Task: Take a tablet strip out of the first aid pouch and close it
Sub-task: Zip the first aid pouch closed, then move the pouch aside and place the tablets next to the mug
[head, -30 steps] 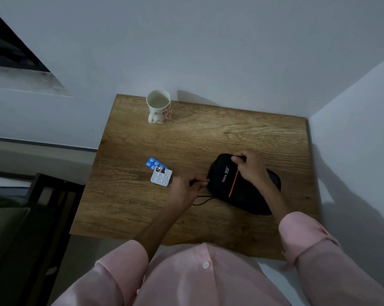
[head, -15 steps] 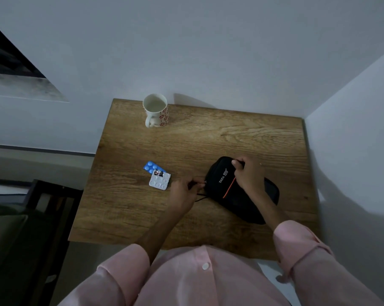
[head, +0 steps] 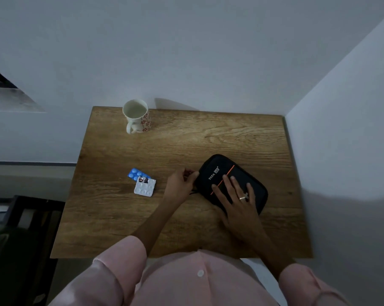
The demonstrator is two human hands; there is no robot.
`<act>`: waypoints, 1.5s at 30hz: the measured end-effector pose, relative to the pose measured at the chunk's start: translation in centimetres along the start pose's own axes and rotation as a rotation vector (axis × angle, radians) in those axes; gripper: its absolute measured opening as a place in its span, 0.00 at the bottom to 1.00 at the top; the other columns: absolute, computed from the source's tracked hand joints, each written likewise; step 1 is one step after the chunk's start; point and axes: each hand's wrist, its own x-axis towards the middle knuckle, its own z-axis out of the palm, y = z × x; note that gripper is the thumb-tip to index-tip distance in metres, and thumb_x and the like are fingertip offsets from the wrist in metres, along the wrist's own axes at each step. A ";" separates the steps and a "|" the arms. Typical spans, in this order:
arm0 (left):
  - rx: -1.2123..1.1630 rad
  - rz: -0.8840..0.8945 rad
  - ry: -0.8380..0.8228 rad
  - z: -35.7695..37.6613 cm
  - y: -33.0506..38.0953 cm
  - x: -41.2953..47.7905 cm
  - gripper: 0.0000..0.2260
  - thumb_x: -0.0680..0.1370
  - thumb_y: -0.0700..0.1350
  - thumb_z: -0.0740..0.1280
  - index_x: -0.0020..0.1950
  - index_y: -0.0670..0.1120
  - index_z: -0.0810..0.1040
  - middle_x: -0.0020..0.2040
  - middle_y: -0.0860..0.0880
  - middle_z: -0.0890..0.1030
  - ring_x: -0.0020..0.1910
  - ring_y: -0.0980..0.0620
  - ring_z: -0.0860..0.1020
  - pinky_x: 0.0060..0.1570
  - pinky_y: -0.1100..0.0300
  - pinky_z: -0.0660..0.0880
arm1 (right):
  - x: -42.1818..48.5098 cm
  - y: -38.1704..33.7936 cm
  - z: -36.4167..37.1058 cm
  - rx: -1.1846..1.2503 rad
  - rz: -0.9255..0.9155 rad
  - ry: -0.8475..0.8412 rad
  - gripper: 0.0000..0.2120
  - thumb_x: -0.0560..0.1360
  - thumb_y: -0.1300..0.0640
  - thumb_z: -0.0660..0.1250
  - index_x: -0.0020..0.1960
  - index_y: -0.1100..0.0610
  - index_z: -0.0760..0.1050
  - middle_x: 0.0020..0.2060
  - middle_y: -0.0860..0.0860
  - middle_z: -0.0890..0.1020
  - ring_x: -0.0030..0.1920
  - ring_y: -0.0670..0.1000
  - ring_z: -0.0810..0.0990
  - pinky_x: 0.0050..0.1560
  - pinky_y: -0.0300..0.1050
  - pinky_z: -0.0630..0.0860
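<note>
A black first aid pouch (head: 217, 171) with an orange stripe and white lettering lies on the right half of the wooden table (head: 208, 138). My right hand (head: 236, 200) rests flat on top of it, fingers spread, a ring on one finger. My left hand (head: 181, 184) pinches something small at the pouch's left end, apparently its zip pull or cord. A white tablet strip (head: 145, 187) lies on the table left of my left hand, partly over a blue tablet strip (head: 136, 174).
A white mug (head: 137, 115) with a red flower pattern stands at the table's back edge. Walls close the table in at the back and on the right. A dark chair frame (head: 27, 217) sits left of the table.
My right hand has left the pouch's far top corner and now lies flat on the pouch. My left hand stays pinched at the pouch's left end. The camera has tilted slightly.
</note>
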 end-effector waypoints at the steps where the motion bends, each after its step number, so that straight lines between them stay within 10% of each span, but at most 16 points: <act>1: -0.006 0.013 0.003 0.3 0.4 0.2 0.11 0.80 0.50 0.67 0.58 0.46 0.79 0.52 0.51 0.83 0.50 0.56 0.80 0.47 0.62 0.76 | 0.0 0.0 0.0 -0.003 0.022 0.011 0.31 0.81 0.40 0.54 0.81 0.46 0.53 0.81 0.55 0.53 0.80 0.58 0.55 0.73 0.71 0.55; 10: 0.090 0.190 0.267 2.5 2.1 0.2 0.10 0.80 0.44 0.67 0.60 0.46 0.77 0.59 0.51 0.79 0.56 0.56 0.75 0.54 0.59 0.70 | 5.8 2.7 -1.6 0.156 0.637 0.055 0.31 0.82 0.39 0.51 0.82 0.49 0.50 0.81 0.60 0.54 0.79 0.64 0.56 0.69 0.73 0.58; 21: 0.129 0.132 0.260 4.1 2.2 0.1 0.08 0.80 0.42 0.66 0.58 0.45 0.79 0.55 0.50 0.81 0.54 0.53 0.78 0.49 0.60 0.71 | 13.2 14.3 -3.3 0.181 0.771 0.024 0.31 0.82 0.40 0.48 0.82 0.49 0.46 0.81 0.60 0.49 0.80 0.65 0.50 0.71 0.77 0.48; 33: 0.349 0.144 0.400 -2.4 -3.3 -1.4 0.18 0.72 0.29 0.67 0.58 0.44 0.79 0.60 0.46 0.79 0.60 0.45 0.76 0.58 0.55 0.72 | 15.7 16.0 -3.6 0.164 0.659 0.031 0.30 0.84 0.43 0.50 0.81 0.52 0.48 0.80 0.63 0.49 0.78 0.68 0.50 0.72 0.77 0.47; 37: 0.674 0.060 0.296 -8.3 -8.2 -1.3 0.18 0.73 0.39 0.74 0.62 0.48 0.79 0.73 0.43 0.70 0.67 0.36 0.70 0.61 0.40 0.71 | 12.4 11.3 -4.0 0.162 0.402 0.212 0.25 0.81 0.48 0.58 0.75 0.57 0.62 0.77 0.62 0.60 0.75 0.64 0.59 0.72 0.70 0.56; 45: 0.610 0.128 0.139 -6.0 -7.2 -0.7 0.20 0.74 0.41 0.74 0.65 0.50 0.80 0.74 0.43 0.68 0.63 0.37 0.69 0.60 0.43 0.73 | 6.3 -1.3 -1.8 0.352 0.070 0.048 0.20 0.80 0.48 0.62 0.70 0.53 0.71 0.67 0.55 0.74 0.66 0.59 0.73 0.67 0.59 0.68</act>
